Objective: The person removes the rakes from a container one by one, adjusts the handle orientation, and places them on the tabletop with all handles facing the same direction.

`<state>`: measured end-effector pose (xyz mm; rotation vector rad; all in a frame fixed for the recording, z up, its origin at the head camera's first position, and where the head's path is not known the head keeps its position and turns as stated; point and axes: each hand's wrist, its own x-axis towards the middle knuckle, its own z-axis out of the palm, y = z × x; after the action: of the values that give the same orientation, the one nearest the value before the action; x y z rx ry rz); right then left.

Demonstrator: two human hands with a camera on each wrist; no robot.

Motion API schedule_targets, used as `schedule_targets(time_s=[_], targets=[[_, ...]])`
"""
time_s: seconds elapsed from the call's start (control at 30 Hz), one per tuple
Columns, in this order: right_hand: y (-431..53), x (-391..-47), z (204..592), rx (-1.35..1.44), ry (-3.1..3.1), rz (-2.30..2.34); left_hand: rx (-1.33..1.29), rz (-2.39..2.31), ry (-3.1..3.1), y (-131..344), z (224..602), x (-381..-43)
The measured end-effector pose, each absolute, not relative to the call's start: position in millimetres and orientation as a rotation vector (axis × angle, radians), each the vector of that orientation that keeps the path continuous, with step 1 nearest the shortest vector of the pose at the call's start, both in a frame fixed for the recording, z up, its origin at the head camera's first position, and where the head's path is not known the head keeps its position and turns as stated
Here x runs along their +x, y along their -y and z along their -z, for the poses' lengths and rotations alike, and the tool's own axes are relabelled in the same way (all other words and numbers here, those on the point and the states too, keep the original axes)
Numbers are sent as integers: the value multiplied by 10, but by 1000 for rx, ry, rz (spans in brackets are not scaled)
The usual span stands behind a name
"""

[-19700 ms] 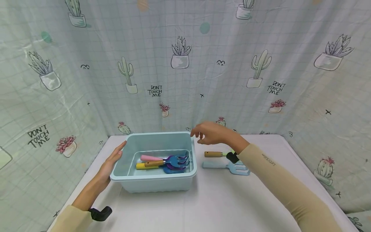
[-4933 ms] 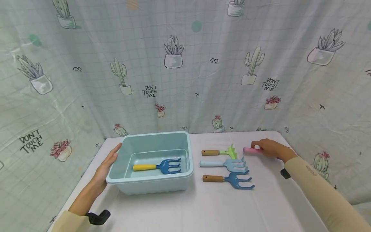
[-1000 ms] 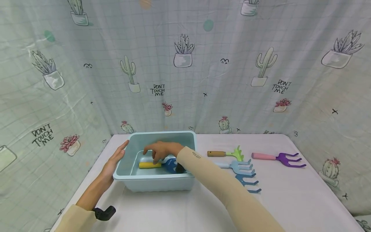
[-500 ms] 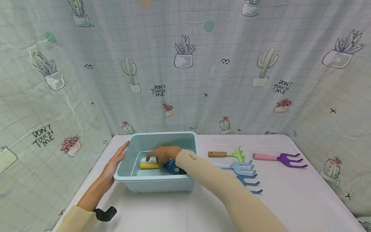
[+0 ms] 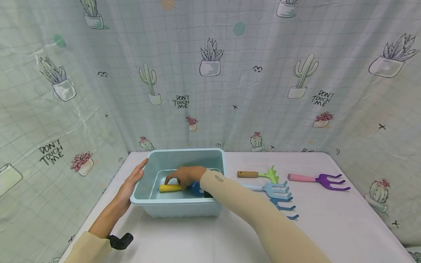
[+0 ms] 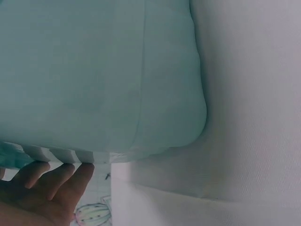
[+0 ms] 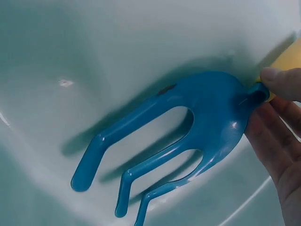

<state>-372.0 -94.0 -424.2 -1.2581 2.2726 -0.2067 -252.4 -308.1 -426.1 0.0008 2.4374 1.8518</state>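
At the centre of the head view, the yellow-handled blue fork point(image 5: 179, 188) inside the light blue tub point(image 5: 177, 204) is pinched by the right hand point(image 5: 185, 176). The tub's left wall is braced by the flat, straight-fingered left hand point(image 5: 129, 184), apparently to steady it on the desk point(image 5: 230, 233).

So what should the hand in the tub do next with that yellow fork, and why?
Probably lift it straight up. The right hand already grips the yellow-handled fork, whose blue prongs lie flat on the bottom of the tub, while the left hand steadies the tub's side.
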Motion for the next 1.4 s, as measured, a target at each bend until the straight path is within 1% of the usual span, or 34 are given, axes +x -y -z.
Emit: schedule_targets(time_s=[0.37,0.8,1.0,1.13,1.4], targets=[[986,-3765,4153,-1397,-2309,219,-28,-1842,-2430,3070,4237,-2524],[971,-3719,3860,-1488,-2318,251,-28,-1820,-2431,3061,4242,-2546],[926,-3721,3728,-1525,-2357,249,11,-1843,-2422,3077,4246,-2531],[851,-3705,3606,-1534,-2370,253,0,-1825,-2426,3076,4250,-2533],[652,-3588,3230,-1572,-2413,195,4,-1842,-2414,3082,4239,-2533]])
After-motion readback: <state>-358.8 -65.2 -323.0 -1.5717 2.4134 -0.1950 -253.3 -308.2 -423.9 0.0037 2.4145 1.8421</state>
